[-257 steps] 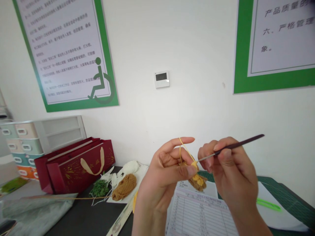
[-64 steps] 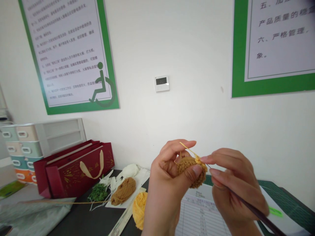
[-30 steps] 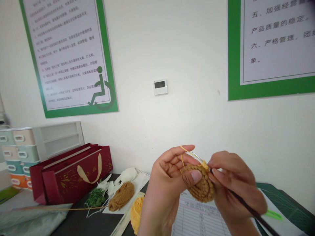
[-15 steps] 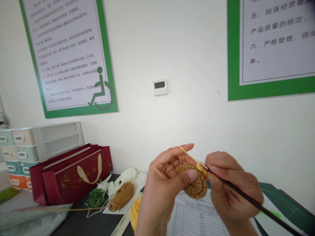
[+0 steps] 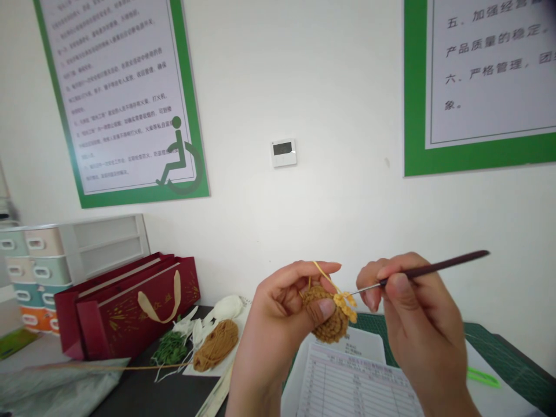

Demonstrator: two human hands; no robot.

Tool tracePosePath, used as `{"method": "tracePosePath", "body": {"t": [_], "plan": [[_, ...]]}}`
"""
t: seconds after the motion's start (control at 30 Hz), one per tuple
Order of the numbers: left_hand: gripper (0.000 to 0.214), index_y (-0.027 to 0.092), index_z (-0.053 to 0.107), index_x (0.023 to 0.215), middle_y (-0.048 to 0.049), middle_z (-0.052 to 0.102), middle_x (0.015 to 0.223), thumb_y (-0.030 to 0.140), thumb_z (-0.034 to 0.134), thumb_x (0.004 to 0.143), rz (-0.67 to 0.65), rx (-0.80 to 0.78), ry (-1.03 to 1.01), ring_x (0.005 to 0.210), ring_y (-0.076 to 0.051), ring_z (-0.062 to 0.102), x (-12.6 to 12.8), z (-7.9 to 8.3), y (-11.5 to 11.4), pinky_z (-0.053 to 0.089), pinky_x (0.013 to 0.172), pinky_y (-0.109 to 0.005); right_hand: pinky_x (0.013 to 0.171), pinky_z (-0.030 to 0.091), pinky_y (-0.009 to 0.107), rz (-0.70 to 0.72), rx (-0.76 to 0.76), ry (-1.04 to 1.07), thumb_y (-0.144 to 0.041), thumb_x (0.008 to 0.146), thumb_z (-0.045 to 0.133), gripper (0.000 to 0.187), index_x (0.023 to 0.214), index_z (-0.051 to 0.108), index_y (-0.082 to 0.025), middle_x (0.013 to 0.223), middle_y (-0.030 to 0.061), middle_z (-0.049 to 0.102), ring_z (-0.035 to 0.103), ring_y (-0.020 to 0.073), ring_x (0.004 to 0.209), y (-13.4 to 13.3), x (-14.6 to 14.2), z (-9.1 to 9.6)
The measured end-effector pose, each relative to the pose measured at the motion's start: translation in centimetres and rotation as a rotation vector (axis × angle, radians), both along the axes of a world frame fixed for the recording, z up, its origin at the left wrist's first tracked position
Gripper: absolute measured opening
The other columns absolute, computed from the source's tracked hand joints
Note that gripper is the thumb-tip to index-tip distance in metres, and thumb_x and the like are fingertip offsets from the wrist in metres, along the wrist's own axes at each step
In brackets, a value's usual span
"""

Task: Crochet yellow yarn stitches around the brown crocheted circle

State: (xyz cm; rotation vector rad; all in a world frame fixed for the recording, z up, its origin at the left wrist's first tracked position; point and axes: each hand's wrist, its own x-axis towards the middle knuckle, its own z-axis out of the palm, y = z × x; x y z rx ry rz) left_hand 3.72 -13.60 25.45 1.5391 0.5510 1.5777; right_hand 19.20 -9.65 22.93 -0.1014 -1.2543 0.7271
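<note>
White wall [image 5: 347, 104] with green-bordered posters [image 5: 121, 104] rises behind a dark table [image 5: 152, 394], and the work hangs in the air in front of it, above a printed form [image 5: 347, 382]. Crocheting yellow stitches [image 5: 346, 304] onto the rim of a brown round [image 5: 333, 331] appears to be the step in hand. The left hand [image 5: 282, 310] pinches the round between thumb and fingers, with a yellow strand [image 5: 321, 270] looped over its raised index finger. The right hand [image 5: 417, 313] grips the dark handle of a crochet hook [image 5: 436, 267], whose thin metal shank reaches the yellow stitches; whether its tip sits inside a loop is too small to tell. Going on seems to call for even tension on the strand, a firm pinch and a small, controlled turn of the hook. The round looks thick and ridged in rings, and the yellow stitches bunch into a little frill on the edge facing the right hand
</note>
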Motion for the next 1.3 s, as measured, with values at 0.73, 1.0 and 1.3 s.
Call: {"method": "tracePosePath", "body": {"t": [0.73,1.0,1.3], "plan": [[0.022,0.019,0.079,0.106,-0.0007,0.067,0.08,0.018,0.079,0.084,0.117,-0.171,-0.287,0.077,-0.011,0.063,3.0,0.5,-1.1,0.048,0.073,-0.019,0.065,0.051,0.027,0.013,0.115,0.005,-0.019,0.1,0.059,0.008,0.094,0.061,-0.025,0.08,-0.0009,0.061,0.063,0.0148,0.077,0.1,-2.8,-0.6],[0.029,0.021,0.08,0.108,-0.0011,0.067,0.079,0.016,0.083,0.079,0.106,-0.181,-0.265,0.073,-0.01,0.062,2.7,0.4,-1.7,0.047,0.065,-0.018,0.062,0.05,0.031,-0.168,0.25,0.051,-0.01,0.095,0.059,0.02,0.104,0.065,-0.027,0.082,0.0007,0.063,0.065,0.0179,0.079,-0.1,-3.3,-0.8],[0.04,0.016,0.081,0.108,-0.0001,0.068,0.076,0.014,0.089,0.069,-0.044,-0.342,-0.384,0.066,-0.008,0.06,3.8,0.2,-2.3,0.05,0.07,-0.021,0.073,0.05,0.04,-1.086,0.781,-0.141,-0.003,0.076,0.076,0.024,0.08,0.068,-0.025,0.088,-0.0009,0.071,0.065,0.0166,0.077,1.0,0.0,-2.1]]}}
